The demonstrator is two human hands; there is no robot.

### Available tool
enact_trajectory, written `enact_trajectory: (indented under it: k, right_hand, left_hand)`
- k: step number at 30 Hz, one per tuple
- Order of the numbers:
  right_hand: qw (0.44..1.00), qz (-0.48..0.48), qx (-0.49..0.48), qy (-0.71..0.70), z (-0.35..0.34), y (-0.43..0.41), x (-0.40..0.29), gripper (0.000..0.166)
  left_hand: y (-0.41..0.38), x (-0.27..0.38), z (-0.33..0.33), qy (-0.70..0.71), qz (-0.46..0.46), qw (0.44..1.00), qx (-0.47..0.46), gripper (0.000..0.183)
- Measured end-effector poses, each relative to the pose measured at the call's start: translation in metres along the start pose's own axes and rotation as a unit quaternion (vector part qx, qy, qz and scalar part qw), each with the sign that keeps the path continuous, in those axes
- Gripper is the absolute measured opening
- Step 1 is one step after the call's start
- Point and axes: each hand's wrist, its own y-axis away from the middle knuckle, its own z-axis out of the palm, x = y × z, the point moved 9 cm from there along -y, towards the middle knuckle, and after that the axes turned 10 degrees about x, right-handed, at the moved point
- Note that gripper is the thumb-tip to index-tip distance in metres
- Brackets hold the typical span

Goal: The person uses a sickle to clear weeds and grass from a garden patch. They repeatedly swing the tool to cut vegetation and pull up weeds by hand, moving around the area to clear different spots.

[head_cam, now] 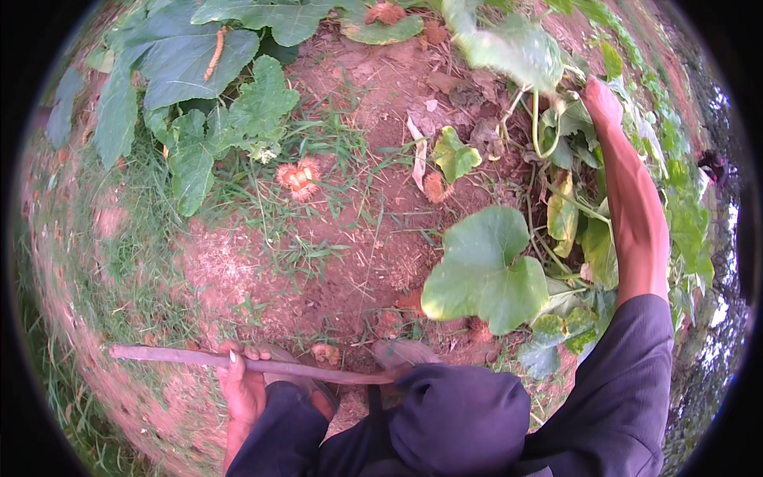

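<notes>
My left hand [243, 381], at the lower left, grips a long wooden stick [310, 371] that lies crosswise in front of my legs. My right arm reaches out to the upper right, where my right hand [601, 104] is in among broad-leaved, squash-like vines. Beside its fingers are curling stems [536, 128] and a large leaf [518, 50] blurred by motion. Leaves partly hide the fingertips, so whether they grip a stem is unclear. A big green leaf [486, 271] spreads nearer to me, with a yellowing leaf [562, 211] beyond it.
Reddish soil with grass tufts lies before me. An opened spiny husk [298, 177], another spiny husk [438, 188] and a dry curled leaf [418, 152] rest on it. More large leaves [191, 59] grow at the upper left. My feet are close under the stick.
</notes>
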Motion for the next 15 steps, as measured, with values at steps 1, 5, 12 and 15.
enact_trajectory:
  k: [1, 5, 12, 15]
  right_hand:
    - [1.0, 0.002, -0.003, -0.001, -0.001, -0.001, -0.003, 0.028]
    - [0.999, -0.007, 0.018, -0.039, -0.013, -0.006, -0.012, 0.03]
    - [0.857, -0.295, 0.282, -0.315, -0.122, 0.086, -0.155, 0.036]
    - [0.744, -0.505, 0.213, -0.381, -0.156, 0.166, -0.266, 0.027]
  left_hand:
    - [0.001, -0.001, -0.003, 0.002, -0.005, 1.0, 0.006, 0.021]
    - [0.004, -0.001, -0.005, 0.021, -0.005, 1.0, 0.01, 0.02]
    - [0.0, 0.007, 0.009, 0.008, 0.023, 0.999, -0.026, 0.019]
    - [0.001, 0.006, 0.013, -0.002, 0.012, 1.0, -0.029, 0.023]
